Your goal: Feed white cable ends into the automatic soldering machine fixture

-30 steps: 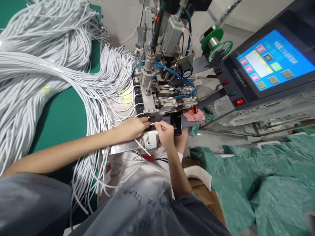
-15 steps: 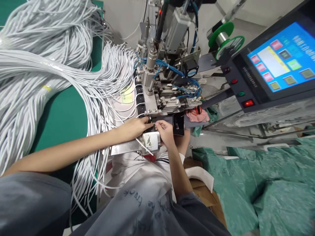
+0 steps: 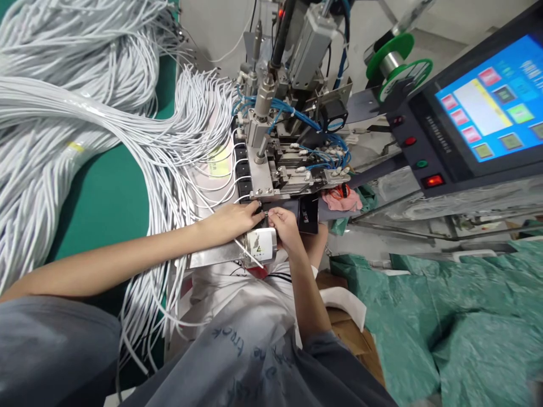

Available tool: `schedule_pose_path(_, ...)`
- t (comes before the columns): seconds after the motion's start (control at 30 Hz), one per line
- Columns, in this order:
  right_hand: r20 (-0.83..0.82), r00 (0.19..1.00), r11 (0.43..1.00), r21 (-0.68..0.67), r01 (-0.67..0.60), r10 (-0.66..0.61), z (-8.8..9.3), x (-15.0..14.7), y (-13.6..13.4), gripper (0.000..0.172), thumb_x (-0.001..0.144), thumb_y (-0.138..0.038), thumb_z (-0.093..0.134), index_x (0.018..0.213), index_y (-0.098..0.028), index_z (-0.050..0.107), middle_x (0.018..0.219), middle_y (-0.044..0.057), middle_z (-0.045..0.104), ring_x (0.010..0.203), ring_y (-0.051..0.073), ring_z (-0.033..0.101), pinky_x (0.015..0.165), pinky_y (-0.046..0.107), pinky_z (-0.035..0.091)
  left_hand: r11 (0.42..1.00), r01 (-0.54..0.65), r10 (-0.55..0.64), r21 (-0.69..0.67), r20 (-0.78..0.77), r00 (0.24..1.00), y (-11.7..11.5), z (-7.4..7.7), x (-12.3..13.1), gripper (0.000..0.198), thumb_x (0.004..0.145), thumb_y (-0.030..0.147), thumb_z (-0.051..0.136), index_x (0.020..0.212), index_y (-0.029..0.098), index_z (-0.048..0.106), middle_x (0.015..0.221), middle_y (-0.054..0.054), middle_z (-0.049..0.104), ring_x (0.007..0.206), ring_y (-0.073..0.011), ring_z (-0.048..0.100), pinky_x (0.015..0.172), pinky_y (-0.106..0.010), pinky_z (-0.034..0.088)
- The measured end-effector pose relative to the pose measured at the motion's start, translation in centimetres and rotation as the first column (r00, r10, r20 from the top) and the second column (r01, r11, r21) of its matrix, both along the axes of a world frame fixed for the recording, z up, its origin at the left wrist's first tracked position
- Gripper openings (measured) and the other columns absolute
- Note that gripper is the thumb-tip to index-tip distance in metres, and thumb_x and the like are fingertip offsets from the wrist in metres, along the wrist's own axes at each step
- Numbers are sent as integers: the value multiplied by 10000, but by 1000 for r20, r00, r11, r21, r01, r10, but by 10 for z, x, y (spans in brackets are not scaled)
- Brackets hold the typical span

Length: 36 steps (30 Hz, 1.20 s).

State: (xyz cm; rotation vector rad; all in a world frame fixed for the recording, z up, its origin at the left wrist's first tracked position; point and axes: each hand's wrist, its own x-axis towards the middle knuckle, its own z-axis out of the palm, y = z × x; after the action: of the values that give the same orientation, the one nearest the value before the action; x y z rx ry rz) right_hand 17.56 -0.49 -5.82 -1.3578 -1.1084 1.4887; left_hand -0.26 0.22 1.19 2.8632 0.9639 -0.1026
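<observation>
My left hand (image 3: 232,219) and my right hand (image 3: 285,226) meet at the front edge of a small metal machine (image 3: 280,169). Both pinch the end of a thin white cable (image 3: 250,257) right below the machine's metal plate. The cable trails back toward me under my left hand. A small silver cylinder with a white label (image 3: 262,244) sits just below my fingers. Both hands have their fingers pressed together at the cable tip.
A large heap of white cables (image 3: 85,102) covers the green table (image 3: 110,198) on the left. A control panel with a blue touchscreen (image 3: 487,107) and buttons stands at right, a green wire spool (image 3: 396,65) behind. Green plastic sheeting (image 3: 445,322) lies at lower right.
Both hands have crept slightly forward to the machine's front edge, still pinching the cable end. The view has shifted a little, so the machine and screen sit further right.
</observation>
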Motion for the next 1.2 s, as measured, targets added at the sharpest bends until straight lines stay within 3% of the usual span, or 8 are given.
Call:
schedule_pose_path(0.23,43,998,999,16,39,-40,-1,0,5,217,671,-380,603,713,-169,573,585,-22,540,505,92,471,496,227,386,999,25,-25,30,1,1000,0,-4,0,392,869,74,370,1248,87,469,1004,-123,518,778,-183,608,642,-288,495)
schedule_pose_path(0.47,49,993,994,38,-105,104,-4,1,9,237,717,-398,558,640,-188,477,497,-69,402,442,72,354,440,208,274,995,11,-10,102,-13,1000,-3,-3,1,357,868,82,385,1198,81,520,977,-130,540,774,-190,608,583,-273,473)
schedule_pose_path(0.67,174,976,978,133,-158,134,-11,3,11,303,766,-458,529,625,-202,448,500,-62,362,462,88,342,436,213,271,991,-90,99,96,-96,990,-15,10,-1,185,787,10,470,739,82,633,735,-111,575,624,-210,596,496,-288,415)
schedule_pose_path(0.8,293,956,968,235,-90,18,-4,9,9,270,782,-408,518,621,-192,496,526,-39,441,506,104,412,479,221,335,979,-146,159,144,-83,984,-25,10,-1,197,768,-19,481,710,87,636,755,-131,589,683,-229,597,481,-273,393)
schedule_pose_path(0.93,386,896,938,335,83,-217,20,13,-23,237,812,-347,492,664,-176,562,541,-23,507,517,114,467,493,227,362,956,-232,254,182,-107,961,-25,9,-1,237,774,-42,444,836,63,647,784,-154,611,709,-237,601,472,-264,375)
schedule_pose_path(1.0,447,854,936,332,118,-266,32,8,-50,236,817,-348,508,683,-173,593,540,-10,555,508,125,511,490,233,389,937,-289,317,195,-133,939,-22,10,-2,293,781,-52,411,963,30,625,822,-175,625,719,-237,605,477,-262,371)
schedule_pose_path(1.1,597,778,955,298,10,-195,42,-8,-90,154,763,-322,597,817,-187,646,661,23,677,571,158,604,564,260,462,930,-317,339,185,-107,935,-17,11,-3,287,788,-32,392,973,14,606,851,-187,616,748,-250,599,502,-275,376)
schedule_pose_path(1.2,695,717,955,247,-166,-55,40,-27,-115,148,746,-229,604,883,-217,659,763,26,719,683,181,654,664,278,484,964,-222,219,147,38,975,-18,14,-2,226,814,34,399,907,52,605,831,-149,590,745,-233,576,542,-294,394)
